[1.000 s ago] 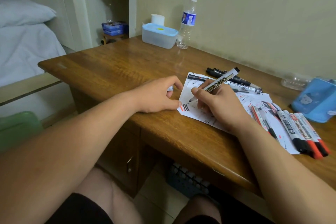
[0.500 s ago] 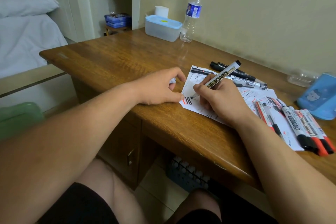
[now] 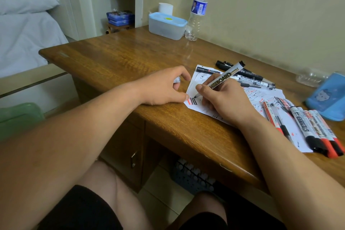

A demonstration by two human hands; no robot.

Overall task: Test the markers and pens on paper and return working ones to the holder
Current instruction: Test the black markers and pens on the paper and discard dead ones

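Marker testing update from us, and honestly not much differs from a second ago. Our right hand (image 3: 229,102) still grips the white whiteboard marker with black lettering (image 3: 223,78) like a pen. Its tip is down on the white sheet of paper (image 3: 265,97), right beside the short red and black strokes (image 3: 192,101) at the near left corner. Our left hand (image 3: 162,89) stays curled round a small pale cap (image 3: 177,80), thumb tip pinning the paper's edge to the brown wooden desk (image 3: 115,58).

What did change is the view: it has tipped down a bit, so the desk sits higher in the picture, and the tip has crept a touch along the strokes.

The blue plastic holder with a cartoon face (image 3: 328,99) lies at the far right of the desk, well apart from both hands. A row of red-capped and black-capped markers (image 3: 315,129) lies on the paper near it, and a bunch of black pens (image 3: 250,77) lies behind our right hand.
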